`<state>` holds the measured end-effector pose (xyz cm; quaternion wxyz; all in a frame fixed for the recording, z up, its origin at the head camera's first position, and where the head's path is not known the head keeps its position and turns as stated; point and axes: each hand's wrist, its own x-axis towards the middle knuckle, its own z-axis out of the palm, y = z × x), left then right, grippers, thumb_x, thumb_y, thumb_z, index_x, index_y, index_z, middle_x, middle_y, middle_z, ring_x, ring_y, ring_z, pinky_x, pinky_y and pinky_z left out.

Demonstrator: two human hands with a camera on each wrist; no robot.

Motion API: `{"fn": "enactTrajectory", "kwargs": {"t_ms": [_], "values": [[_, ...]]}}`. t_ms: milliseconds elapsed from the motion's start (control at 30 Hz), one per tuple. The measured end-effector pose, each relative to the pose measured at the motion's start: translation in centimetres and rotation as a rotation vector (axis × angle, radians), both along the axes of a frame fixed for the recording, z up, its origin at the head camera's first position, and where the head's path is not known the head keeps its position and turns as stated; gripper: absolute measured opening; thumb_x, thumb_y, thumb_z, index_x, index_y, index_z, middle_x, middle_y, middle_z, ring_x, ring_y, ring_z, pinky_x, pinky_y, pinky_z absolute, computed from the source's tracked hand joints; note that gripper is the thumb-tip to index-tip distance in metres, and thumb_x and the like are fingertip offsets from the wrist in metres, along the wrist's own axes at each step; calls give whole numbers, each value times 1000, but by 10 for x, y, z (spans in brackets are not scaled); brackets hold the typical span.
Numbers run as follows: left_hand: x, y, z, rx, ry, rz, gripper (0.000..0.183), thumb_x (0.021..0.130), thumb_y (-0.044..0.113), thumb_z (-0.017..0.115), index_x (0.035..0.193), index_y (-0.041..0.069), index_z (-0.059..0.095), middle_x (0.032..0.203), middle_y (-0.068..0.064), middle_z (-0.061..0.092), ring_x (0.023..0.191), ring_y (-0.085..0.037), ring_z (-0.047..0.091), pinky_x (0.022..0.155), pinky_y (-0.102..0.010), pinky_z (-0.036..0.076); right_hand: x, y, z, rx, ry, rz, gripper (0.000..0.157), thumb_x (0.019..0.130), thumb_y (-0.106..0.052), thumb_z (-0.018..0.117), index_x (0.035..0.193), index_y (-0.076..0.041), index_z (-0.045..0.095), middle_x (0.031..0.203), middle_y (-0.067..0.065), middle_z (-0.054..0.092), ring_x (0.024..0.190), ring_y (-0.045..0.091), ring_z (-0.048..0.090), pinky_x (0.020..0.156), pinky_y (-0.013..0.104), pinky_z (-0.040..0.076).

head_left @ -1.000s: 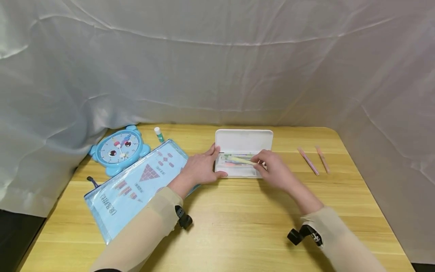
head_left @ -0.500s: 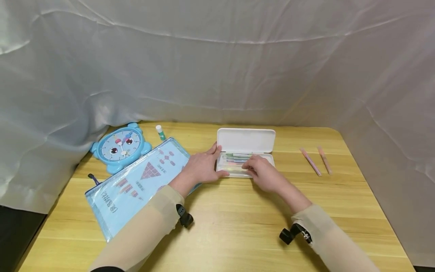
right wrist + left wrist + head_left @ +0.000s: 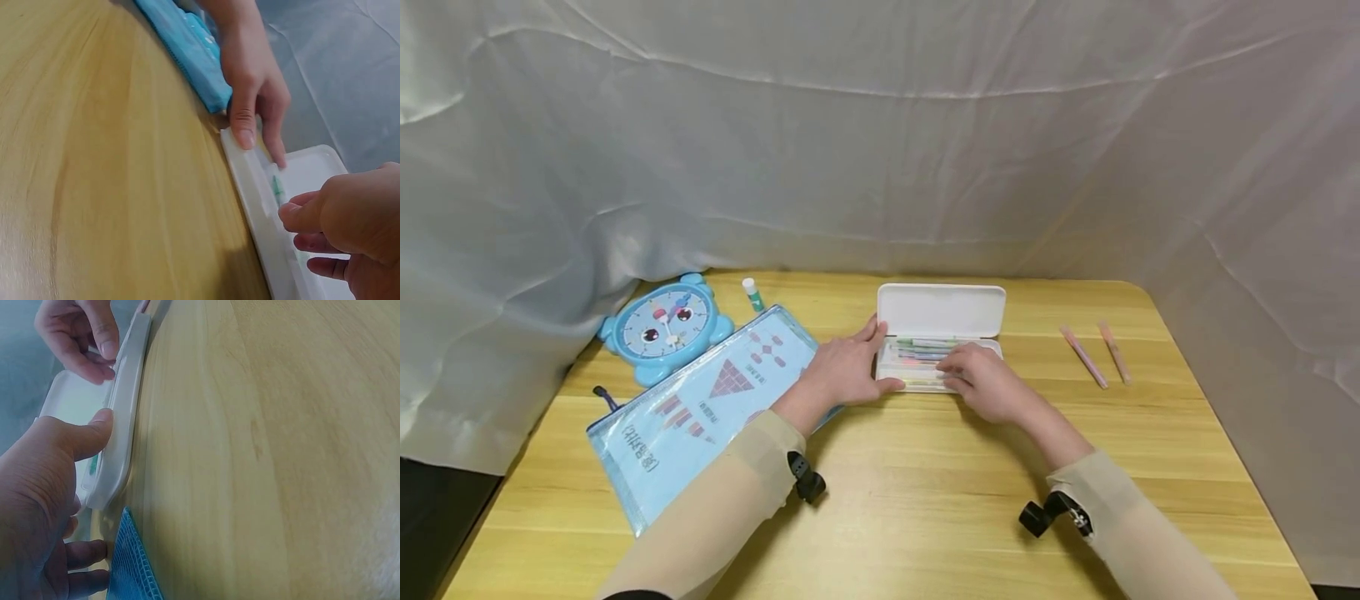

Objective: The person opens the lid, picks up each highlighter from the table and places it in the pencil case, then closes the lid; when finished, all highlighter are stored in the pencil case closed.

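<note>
Head view: the left hand (image 3: 842, 372) grips the left end of the open white pencil case (image 3: 940, 310); pens (image 3: 934, 342) lie inside, and the right hand (image 3: 988, 385) is over its right half. Left wrist: the left thumb rests on the case's front edge. Right wrist: the right fingers (image 3: 303, 216) curve over the case; whether they pinch anything, I cannot tell.

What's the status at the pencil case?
Left hand holds pencil case at left end. Right hand over pens, grip unclear. Lid open, no obstruction visible.
</note>
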<state>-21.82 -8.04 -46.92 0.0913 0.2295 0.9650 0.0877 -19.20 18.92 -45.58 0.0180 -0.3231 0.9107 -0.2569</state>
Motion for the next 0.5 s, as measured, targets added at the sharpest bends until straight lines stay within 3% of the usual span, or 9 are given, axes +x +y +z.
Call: {"fn": "enactTrajectory", "kwargs": {"t_ms": [300,500], "values": [[1,1,1,10,-3,0,109,92,81,55,170,14,20,174,-10,18,77,-30,64,49,-36,43,6,35,10,-131,-39,-105,22,97,2,73,119,6,75,115,17,72,105,35,65,90,55,53],[2,1,2,24,-10,6,108,92,79,58,170,14,21,175,-9,18,68,-26,59,50,-36,43,8,67,20,-147,-16,-217,22,98,1,73,120,5,75,118,16,73,104,34,66,84,53,54]]}}
